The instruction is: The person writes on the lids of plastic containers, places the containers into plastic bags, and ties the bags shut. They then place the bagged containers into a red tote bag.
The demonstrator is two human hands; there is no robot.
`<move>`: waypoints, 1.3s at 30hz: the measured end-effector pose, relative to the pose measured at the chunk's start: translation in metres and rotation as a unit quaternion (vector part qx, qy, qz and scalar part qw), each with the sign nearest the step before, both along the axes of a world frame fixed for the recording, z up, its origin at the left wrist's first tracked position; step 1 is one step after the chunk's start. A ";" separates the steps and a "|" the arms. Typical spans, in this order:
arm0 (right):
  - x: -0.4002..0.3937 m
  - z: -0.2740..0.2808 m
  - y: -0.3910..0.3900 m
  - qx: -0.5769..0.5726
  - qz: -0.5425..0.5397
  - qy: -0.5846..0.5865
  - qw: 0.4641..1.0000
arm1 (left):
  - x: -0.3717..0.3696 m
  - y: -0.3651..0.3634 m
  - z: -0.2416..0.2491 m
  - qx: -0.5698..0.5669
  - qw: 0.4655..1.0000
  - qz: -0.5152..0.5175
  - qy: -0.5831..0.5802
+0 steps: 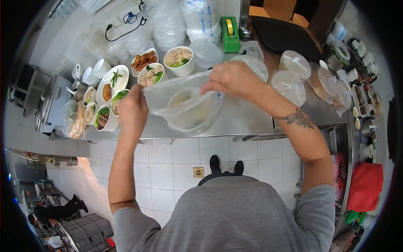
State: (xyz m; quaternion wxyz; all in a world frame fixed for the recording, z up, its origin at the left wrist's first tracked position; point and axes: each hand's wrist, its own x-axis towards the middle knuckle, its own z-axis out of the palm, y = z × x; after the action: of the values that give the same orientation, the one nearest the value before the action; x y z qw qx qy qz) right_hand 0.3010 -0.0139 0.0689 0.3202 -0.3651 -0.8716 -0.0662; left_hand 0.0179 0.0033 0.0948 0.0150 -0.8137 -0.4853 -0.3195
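Note:
A clear plastic bag [168, 110] is stretched between my two hands over the steel counter. My left hand [133, 103] is closed on the bag's left edge, and my right hand [231, 79] pinches its upper right edge. Through the film shows a round container [181, 98]; its contents are blurred. Just behind the bag stand two white bowls, one of dumplings with greens [152, 75] and another [179, 59] of similar food. Close to my left hand are a bowl of greens [119, 99] and a bowl of sliced meat with greens [103, 117].
Tied bags of containers [288, 88] sit to the right. A green tape dispenser [230, 35] and a clear lid [206, 53] are at the back, near stacked plastic packs [168, 25]. A plate [113, 86] lies left. Another person [58, 210] is at the far lower left.

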 end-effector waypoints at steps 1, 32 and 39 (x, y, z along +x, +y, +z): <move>-0.005 0.019 -0.003 0.001 -0.001 0.010 1.000 | 0.000 -0.002 0.012 -0.031 0.999 0.010 -0.004; -0.061 -0.003 0.003 -0.422 0.015 0.274 0.864 | 0.024 0.021 0.034 -0.390 0.838 -0.147 -0.352; -0.062 0.003 0.016 -0.454 0.102 0.418 0.780 | 0.039 0.035 -0.089 -0.390 0.861 -0.310 -0.103</move>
State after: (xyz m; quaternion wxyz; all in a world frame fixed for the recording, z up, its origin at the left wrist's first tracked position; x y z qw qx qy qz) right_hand 0.2386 0.0026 0.0722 0.4554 -0.3689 -0.6134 0.5294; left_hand 0.0573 0.0379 0.0058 -0.4533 -0.8239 -0.2918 -0.1745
